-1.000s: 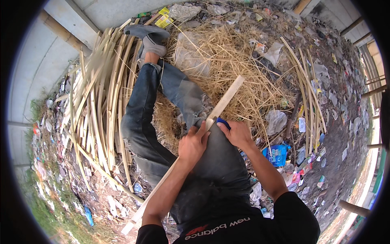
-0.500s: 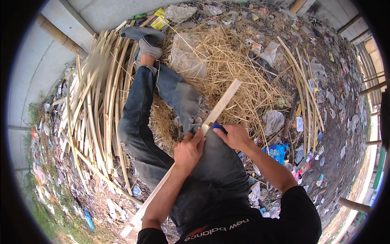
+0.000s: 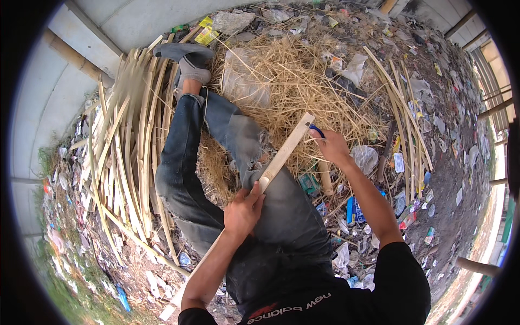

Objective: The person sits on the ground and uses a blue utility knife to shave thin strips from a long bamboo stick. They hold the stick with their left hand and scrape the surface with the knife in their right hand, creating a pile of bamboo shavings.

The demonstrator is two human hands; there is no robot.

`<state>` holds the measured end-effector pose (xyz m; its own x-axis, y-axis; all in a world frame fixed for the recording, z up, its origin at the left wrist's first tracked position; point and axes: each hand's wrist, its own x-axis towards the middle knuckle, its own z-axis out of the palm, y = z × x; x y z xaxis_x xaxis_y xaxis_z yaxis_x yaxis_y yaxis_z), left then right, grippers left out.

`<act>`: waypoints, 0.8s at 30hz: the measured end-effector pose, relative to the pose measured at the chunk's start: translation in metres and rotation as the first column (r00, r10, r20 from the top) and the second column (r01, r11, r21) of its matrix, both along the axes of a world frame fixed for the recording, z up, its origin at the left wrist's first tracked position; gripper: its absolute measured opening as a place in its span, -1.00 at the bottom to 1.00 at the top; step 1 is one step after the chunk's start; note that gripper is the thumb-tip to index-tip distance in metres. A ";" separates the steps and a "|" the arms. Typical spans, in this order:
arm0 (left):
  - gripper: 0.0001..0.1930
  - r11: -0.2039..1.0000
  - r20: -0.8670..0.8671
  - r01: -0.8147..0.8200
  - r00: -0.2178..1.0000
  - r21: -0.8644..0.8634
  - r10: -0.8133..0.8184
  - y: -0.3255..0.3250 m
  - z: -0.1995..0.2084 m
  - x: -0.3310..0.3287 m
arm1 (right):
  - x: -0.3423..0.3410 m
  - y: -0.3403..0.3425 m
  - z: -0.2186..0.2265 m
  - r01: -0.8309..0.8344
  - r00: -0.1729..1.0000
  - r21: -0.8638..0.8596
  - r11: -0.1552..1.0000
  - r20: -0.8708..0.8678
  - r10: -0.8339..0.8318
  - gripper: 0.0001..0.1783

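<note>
A long pale bamboo strip slants across my lap, from under my left forearm to beyond my thigh. My left hand is closed round its middle, with the thumb lying along the top. In my right hand is a knife with a blue handle, held near the strip's far end. Its small dark blade appears to touch the strip there, though most of it is hard to make out. My legs in worn jeans stretch forward under the strip.
A heap of split bamboo strips lies to the left, with a smaller bunch at right. Straw-like shavings cover the ground ahead. Scattered litter surrounds me, and a grey wall stands at the far left.
My right hand has moved the knife forward along the strip, from beside my left hand to the strip's far end. My left hand has drawn back slightly toward me.
</note>
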<state>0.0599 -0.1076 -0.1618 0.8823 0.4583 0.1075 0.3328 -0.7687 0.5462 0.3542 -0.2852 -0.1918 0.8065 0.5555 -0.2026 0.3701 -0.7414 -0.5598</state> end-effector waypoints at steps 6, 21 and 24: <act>-0.58 0.996 -0.003 0.003 1.000 0.093 -0.002 0.001 -0.009 -0.011 | -0.069 -0.001 -0.001 -0.461 0.869 -0.058 0.886 0.171 0.464 -0.35; -0.57 0.990 -0.024 0.005 1.000 0.138 -0.002 -0.003 -0.004 -0.013 | -0.101 0.004 0.014 -0.257 0.966 0.018 0.966 0.029 0.257 -0.32; -0.57 0.988 -0.014 0.003 1.000 0.157 -0.001 -0.003 -0.002 -0.016 | -0.089 0.008 0.008 -0.254 0.963 -0.017 0.967 0.091 0.254 -0.26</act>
